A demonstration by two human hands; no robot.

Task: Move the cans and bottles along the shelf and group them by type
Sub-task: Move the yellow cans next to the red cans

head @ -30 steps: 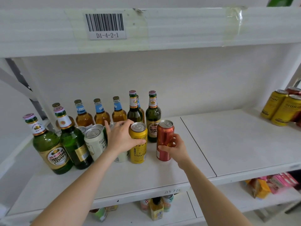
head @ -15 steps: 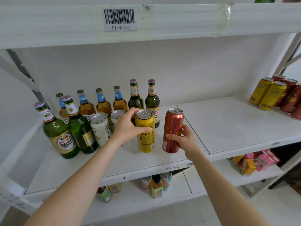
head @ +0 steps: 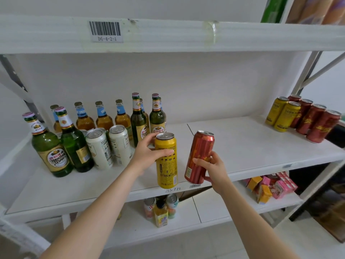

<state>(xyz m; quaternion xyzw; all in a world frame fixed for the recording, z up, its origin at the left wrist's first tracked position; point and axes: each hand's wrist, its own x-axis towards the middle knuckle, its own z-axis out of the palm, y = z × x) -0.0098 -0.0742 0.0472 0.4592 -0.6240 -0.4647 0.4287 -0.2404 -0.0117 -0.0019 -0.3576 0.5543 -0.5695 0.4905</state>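
My left hand (head: 147, 154) grips a tall yellow can (head: 166, 169), held upright above the front edge of the white shelf (head: 233, 146). My right hand (head: 212, 169) holds a red can (head: 197, 156), tilted to the right and lifted off the shelf. On the left stand green beer bottles (head: 50, 148), amber bottles with blue neck labels (head: 103, 118) and white cans (head: 119, 144). At the far right stands a group of yellow cans (head: 283, 116) and red cans (head: 317, 124).
The upper shelf's front edge carries a barcode label (head: 106, 31). The shelf below holds small bottles and cans (head: 161, 210) and pink and orange cartons (head: 270, 186). Slanted metal braces (head: 315, 70) run at the right side.
Both hands have lifted their cans off the shelf and drawn them toward the front edge. The red can now tilts to the right. The view has shifted right, showing more cans there.
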